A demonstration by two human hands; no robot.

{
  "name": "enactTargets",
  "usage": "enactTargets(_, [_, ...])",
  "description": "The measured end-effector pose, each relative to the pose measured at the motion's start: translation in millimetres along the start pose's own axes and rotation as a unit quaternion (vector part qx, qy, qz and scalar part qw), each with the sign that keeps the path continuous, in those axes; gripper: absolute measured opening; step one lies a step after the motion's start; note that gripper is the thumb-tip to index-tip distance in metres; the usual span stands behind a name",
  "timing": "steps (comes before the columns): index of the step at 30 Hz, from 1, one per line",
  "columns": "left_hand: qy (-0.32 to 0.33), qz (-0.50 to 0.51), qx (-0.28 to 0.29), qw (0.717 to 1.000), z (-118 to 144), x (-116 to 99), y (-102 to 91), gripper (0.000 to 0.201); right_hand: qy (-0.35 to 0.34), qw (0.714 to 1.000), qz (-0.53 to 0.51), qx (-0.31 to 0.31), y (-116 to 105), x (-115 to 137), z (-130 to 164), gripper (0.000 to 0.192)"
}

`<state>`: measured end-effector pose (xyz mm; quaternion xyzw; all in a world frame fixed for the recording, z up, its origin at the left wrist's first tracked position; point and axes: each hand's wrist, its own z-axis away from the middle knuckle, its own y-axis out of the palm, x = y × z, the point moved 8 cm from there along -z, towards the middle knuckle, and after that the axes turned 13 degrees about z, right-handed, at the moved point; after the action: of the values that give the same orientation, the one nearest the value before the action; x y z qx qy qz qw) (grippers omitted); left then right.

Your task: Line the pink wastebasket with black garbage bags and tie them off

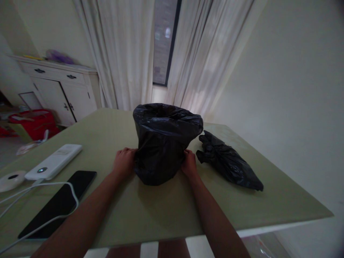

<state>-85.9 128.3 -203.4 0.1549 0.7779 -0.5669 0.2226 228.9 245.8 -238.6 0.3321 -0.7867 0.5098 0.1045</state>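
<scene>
We see a phone, white pwr bank w/ cable, curtains & cabinet at back; on floor, prob. a red bag.

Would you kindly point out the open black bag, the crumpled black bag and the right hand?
Open black bag (161,154), head view: front side.
Crumpled black bag (230,164), head view: middle.
Right hand (190,163), head view: back of hand.

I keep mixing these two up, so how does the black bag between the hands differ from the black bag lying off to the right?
The standing bag is upright with its mouth wide open; the lying bag is on its side, bunched up.
The standing bag looks fuller and rounder, the lying bag flatter and narrower.
The left hand and right hand touch the standing bag; neither touches the lying bag.
Both are shiny black plastic.
</scene>
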Motion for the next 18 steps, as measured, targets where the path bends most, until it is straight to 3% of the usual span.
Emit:
enactTargets(3, [0.018,-0.041,-0.008,0.999,5.6,-5.0,-5.4,0.037,0.015,1.000,0.009,0.008,-9.2,-6.1,0.2,0.050])
enactTargets(6, [0.015,-0.038,-0.037,0.999,7.8,-0.4,-8.0,0.048,0.035,0.996,-0.073,-0.042,-40.7,-4.2,-1.2,0.063])
enactTargets(9, [0.001,0.011,-0.079,0.997,3.9,8.0,-8.6,0.061,0.053,0.980,-0.107,-0.161,-103.2,23.9,-1.7,0.058])
enactTargets(11, [-0.015,0.095,-0.112,0.989,-0.9,13.0,-9.3,0.062,0.044,0.960,-0.114,-0.253,-155.9,62.3,-3.5,0.048])
enactTargets(13, [-0.039,0.213,-0.142,0.966,-5.0,17.1,-9.5,0.057,-0.027,0.939,-0.124,-0.321,-204.9,115.1,-14.9,0.035])
enactTargets(15, [-0.060,0.319,-0.161,0.932,-7.0,18.0,-7.7,0.058,-0.122,0.960,-0.079,-0.239,-221.5,171.5,-52.1,0.033])
enactTargets(17, [-0.073,0.386,-0.158,0.906,-7.4,15.2,-4.0,0.063,-0.204,0.974,-0.011,-0.102,-205.5,211.7,-101.2,0.040])
enactTargets(18, [-0.074,0.407,-0.152,0.898,-7.2,12.9,-2.3,0.065,-0.238,0.971,0.004,-0.030,-187.5,223.4,-125.6,0.047])
